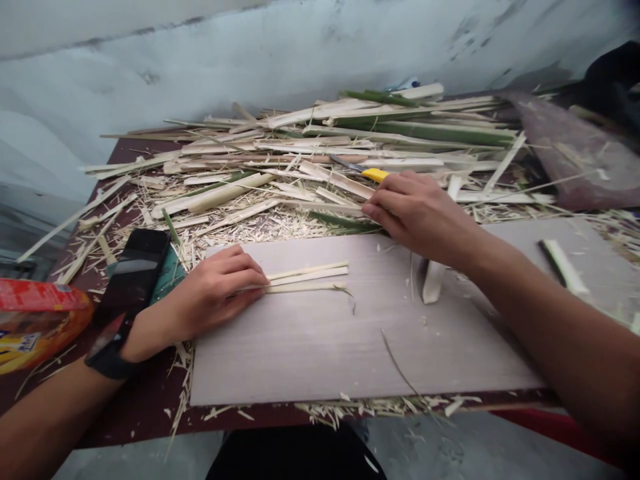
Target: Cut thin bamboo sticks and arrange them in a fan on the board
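L grip (220, 283): closed on strips (315, 274), ends jut R | R grip (417, 210): curled at knife (375, 175), hold unclr

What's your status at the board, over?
Left hand holding bamboo strips on board. Right hand gripping yellow-handled knife. Bamboo offcut also on board, possibly in the way.

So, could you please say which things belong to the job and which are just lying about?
Apparently in use:
yellow-handled metal-bladed knife
thin, pale, bamboo-like strips
flat grey board

Apparently lying about:
black rectangular smartphone
red-labelled clear container
crumpled translucent plastic sheet
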The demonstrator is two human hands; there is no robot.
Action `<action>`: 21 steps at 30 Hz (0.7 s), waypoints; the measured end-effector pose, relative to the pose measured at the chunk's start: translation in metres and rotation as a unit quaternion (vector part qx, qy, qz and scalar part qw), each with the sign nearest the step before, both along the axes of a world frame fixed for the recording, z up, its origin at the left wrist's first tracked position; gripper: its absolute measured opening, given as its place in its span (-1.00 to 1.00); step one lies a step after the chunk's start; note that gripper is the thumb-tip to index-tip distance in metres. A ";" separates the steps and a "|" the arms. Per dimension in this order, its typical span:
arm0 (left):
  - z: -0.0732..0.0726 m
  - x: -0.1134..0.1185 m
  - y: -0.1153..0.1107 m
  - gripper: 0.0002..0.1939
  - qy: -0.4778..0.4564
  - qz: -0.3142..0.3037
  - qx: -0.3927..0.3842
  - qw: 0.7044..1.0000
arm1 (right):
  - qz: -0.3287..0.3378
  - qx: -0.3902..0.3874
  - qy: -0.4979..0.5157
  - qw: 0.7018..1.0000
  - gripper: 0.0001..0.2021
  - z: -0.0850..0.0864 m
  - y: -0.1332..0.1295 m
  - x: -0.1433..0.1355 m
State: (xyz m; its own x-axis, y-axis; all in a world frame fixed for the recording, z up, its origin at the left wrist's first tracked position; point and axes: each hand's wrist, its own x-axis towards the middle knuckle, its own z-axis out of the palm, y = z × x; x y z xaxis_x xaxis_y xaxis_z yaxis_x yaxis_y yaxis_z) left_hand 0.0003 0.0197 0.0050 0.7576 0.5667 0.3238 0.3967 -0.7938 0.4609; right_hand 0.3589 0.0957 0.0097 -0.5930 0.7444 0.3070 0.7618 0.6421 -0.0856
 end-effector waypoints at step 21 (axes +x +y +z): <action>-0.004 -0.038 0.034 -0.77 0.128 0.283 0.145 0.940 | 0.131 0.034 0.105 0.985 -0.89 0.001 -0.011 -0.013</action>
State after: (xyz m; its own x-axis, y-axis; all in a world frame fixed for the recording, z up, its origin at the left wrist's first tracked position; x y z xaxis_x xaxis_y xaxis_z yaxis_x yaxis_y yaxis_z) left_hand -0.0379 0.0534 0.0010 0.4364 0.8177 0.3753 0.8609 -0.5008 0.0902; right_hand 0.3455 0.0849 0.0106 -0.6799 0.5486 0.4866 0.5400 0.8235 -0.1739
